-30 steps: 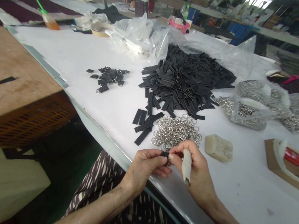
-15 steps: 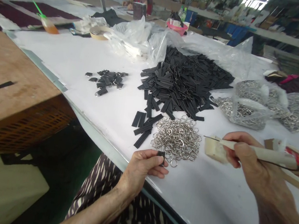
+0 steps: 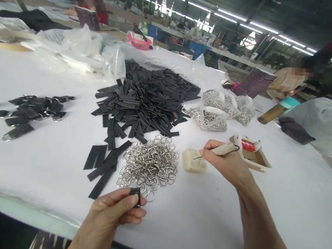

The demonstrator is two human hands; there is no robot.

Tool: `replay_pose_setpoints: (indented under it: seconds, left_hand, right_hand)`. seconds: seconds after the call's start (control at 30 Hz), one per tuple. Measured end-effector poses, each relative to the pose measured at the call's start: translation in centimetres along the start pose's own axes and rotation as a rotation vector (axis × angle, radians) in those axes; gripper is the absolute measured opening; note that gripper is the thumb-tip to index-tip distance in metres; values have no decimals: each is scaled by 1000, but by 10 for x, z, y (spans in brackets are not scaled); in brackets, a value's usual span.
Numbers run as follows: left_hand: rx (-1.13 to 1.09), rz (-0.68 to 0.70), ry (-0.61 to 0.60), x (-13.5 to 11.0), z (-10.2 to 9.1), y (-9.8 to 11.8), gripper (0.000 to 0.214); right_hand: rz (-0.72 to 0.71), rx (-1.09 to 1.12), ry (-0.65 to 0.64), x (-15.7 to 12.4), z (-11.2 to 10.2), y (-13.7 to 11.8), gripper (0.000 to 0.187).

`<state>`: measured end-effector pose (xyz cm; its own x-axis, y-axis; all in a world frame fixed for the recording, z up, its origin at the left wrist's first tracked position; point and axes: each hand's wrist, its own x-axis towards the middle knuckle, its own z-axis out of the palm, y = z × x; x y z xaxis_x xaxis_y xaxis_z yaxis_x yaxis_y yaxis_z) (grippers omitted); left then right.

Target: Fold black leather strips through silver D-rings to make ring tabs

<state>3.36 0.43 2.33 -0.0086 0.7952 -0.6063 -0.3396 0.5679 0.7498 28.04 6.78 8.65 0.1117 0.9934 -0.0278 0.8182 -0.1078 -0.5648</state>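
My left hand (image 3: 113,213) pinches a small folded black strap piece (image 3: 135,195) near the table's front edge, beside a heap of metal D-rings (image 3: 148,165). My right hand (image 3: 223,163) grips a tape-wrapped tool (image 3: 224,149). Its thin dark tip rests on a pale waxy block (image 3: 191,161). Loose black straps (image 3: 103,167) lie left of the rings. Behind them a big pile of black straps (image 3: 147,99) spreads out.
Finished strap-and-ring pieces (image 3: 29,111) lie at the left. Plastic bags of rings (image 3: 223,110) and a small cardboard box (image 3: 249,154) sit to the right, with crumpled plastic (image 3: 73,49) at the back. Other people sit at far tables.
My right hand left the strap piece and reached right to the waxy block with the tool. My view swung right and up. The left hand kept hold of the strap piece.
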Motion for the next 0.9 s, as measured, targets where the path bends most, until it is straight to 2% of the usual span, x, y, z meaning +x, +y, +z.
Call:
replay_pose_setpoints:
  seconds: [0.3, 0.6, 0.7, 0.9]
  left_hand:
    - [27, -45, -51, 3, 4, 1, 17]
    - [23, -33, -55, -1, 7, -1, 11]
    - [23, -25, -75, 0, 6, -3, 10]
    - [27, 12, -148, 0, 2, -5, 12]
  right_hand:
    - [64, -44, -40, 8, 10, 5, 15]
    - [39, -18, -68, 13, 21, 12, 12]
    - [43, -19, -69, 12, 18, 10, 14]
    - [12, 13, -45, 0, -3, 3, 17]
